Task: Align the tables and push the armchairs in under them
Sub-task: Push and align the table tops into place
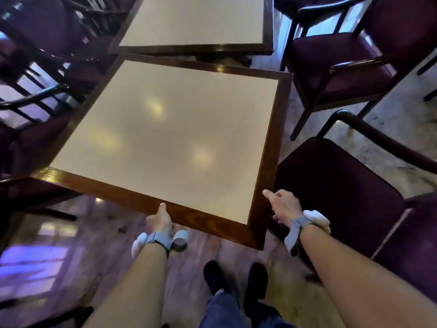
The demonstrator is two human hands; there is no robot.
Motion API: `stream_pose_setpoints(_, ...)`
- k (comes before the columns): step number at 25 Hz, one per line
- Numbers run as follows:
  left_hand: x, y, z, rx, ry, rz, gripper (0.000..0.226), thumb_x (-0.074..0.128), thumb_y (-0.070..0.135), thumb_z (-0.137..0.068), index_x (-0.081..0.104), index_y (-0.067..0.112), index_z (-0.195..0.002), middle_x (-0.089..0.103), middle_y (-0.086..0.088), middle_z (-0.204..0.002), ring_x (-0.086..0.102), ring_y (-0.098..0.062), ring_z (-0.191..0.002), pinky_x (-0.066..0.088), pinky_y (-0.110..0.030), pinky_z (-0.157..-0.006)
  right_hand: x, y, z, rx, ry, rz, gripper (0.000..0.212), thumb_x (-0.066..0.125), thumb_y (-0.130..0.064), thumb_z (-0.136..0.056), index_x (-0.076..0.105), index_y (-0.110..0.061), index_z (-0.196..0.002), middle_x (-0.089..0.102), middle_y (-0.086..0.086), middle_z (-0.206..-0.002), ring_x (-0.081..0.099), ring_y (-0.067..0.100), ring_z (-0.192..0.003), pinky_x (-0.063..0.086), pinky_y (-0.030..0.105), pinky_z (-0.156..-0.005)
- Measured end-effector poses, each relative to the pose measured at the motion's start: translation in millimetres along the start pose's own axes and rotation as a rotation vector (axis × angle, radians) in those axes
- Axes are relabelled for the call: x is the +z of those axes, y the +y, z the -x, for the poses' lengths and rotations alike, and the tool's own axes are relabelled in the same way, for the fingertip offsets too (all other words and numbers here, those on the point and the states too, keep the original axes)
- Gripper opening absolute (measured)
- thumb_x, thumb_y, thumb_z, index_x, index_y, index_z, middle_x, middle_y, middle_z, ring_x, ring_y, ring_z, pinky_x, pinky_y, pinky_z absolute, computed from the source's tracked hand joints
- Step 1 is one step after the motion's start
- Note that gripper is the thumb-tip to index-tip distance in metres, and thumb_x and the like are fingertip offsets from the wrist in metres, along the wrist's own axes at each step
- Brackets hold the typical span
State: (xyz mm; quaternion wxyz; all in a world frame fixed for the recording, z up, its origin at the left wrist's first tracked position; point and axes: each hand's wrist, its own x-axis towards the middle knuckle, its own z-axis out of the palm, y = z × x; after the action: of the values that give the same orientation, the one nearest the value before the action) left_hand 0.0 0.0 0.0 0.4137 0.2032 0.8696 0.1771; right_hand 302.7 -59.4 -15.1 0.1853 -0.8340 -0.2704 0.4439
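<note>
Nearest the lens: two bare forearms, denim trouser legs and dark shoes (236, 278) planted on the wood-look floor (71, 233). Grey wrist straps with white pods on both arms.

Far left: dark wooden armchairs (35, 74) with purple upholstery, crowded against the left side of the benches, slatted backs blurred.

Left hand (159, 220) at the near edge of the near bench (267, 138), thumb laid on top of the brown wooden border, fingers hidden below the rim; clamped on the edge, as far as can be seen.

Near bench: beige top, glossy brown wood frame, turned askew so its near right corner points toward the shoes. Far left corner tucked just under or against the far bench (268, 24); far right corner swung apart from it, leaving a wedge of gap. Far bench of the same make, beige top with a dark border, squarer to the view.

Right hand (282, 207) at the right side of the near bench, close to the near corner, thumb stretched onto the frame, fingers curled down beside the edge; gripping the edge or only pressing against it, impossible to tell.

Right of that: purple armchair seat (331, 197) just beside the near bench, not under it. Farther back, another purple armchair (343, 65) with dark wooden arms, standing apart from both benches, angled.
</note>
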Motion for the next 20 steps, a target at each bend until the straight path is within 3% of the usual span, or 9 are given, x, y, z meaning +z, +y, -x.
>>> stream_pose_setpoints(2, 7.4, 3.1, -11.9, -0.052, 0.005, 0.083, 0.064, 0.045, 0.046, -0.106, 0.050, -0.006, -0.143, 0.058, -0.019, -0.142, 0.057, -0.040, -0.119, 0.041, -0.039, -0.093, 7.3, -0.9, -11.9, 0.044, 0.053, -0.082, 0.044, 0.056, -0.058, -0.090, 0.060, -0.015, -0.095, 0.065, 0.009, -0.095, 0.064, 0.030, -0.087, 0.056, 0.053, -0.086)
stream_pose_setpoints(5, 12.1, 3.2, -32.5, -0.102, 0.071, 0.178, 0.069, 0.039, 0.050, -0.106, 0.044, -0.005, -0.148, 0.052, -0.024, -0.149, 0.051, -0.042, -0.133, 0.036, -0.042, -0.111, 20.2, 0.1, -24.6, 0.067, 0.096, -0.162, 0.055, 0.051, -0.059, -0.092, 0.060, -0.009, -0.116, 0.064, 0.012, -0.109, 0.061, 0.030, -0.095, 0.050, 0.044, -0.084)
stream_pose_setpoints(8, 31.6, -3.2, -41.7, -0.107, 0.161, 0.187, 0.070, 0.028, 0.051, -0.109, 0.041, -0.003, -0.151, 0.045, -0.024, -0.156, 0.043, -0.041, -0.142, 0.030, -0.042, -0.115, 35.7, 1.3, -36.5, 0.077, 0.132, -0.191, 0.064, 0.044, -0.056, -0.097, 0.049, -0.008, -0.138, 0.058, 0.017, -0.133, 0.057, 0.036, -0.117, 0.043, 0.044, -0.095)
stream_pose_setpoints(10, 41.8, 4.2, -35.0, -0.105, 0.219, 0.233, 0.066, 0.024, 0.047, -0.111, 0.036, -0.002, -0.154, 0.038, -0.024, -0.160, 0.036, -0.039, -0.147, 0.024, -0.041, -0.118, 45.7, -2.5, -38.6, 0.071, 0.159, -0.213, 0.060, 0.040, -0.050, -0.101, 0.044, -0.005, -0.140, 0.054, 0.020, -0.137, 0.054, 0.038, -0.120, 0.040, 0.042, -0.093)
stream_pose_setpoints(14, 61.5, 5.3, -41.2, -0.140, 0.335, 0.399, 0.062, 0.026, 0.045, -0.112, 0.031, 0.001, -0.155, 0.031, -0.024, -0.164, 0.031, -0.039, -0.151, 0.018, -0.043, -0.122, 59.6, 1.1, -40.6, 0.043, 0.249, -0.252, 0.049, 0.037, -0.048, -0.103, 0.046, -0.004, -0.122, 0.057, 0.017, -0.113, 0.052, 0.028, -0.092, 0.043, 0.042, -0.082)
stream_pose_setpoints(20, 74.1, 11.1, -43.4, -0.162, 0.419, 0.476, 0.061, 0.027, 0.046, -0.111, 0.036, 0.000, -0.151, 0.040, -0.026, -0.158, 0.039, -0.040, -0.145, 0.027, -0.041, -0.117, 65.7, 0.0, -45.8, 0.031, 0.337, -0.241, 0.040, 0.038, -0.046, -0.104, 0.044, -0.007, -0.105, 0.050, 0.007, -0.087, 0.053, 0.028, -0.080, 0.041, 0.040, -0.073)
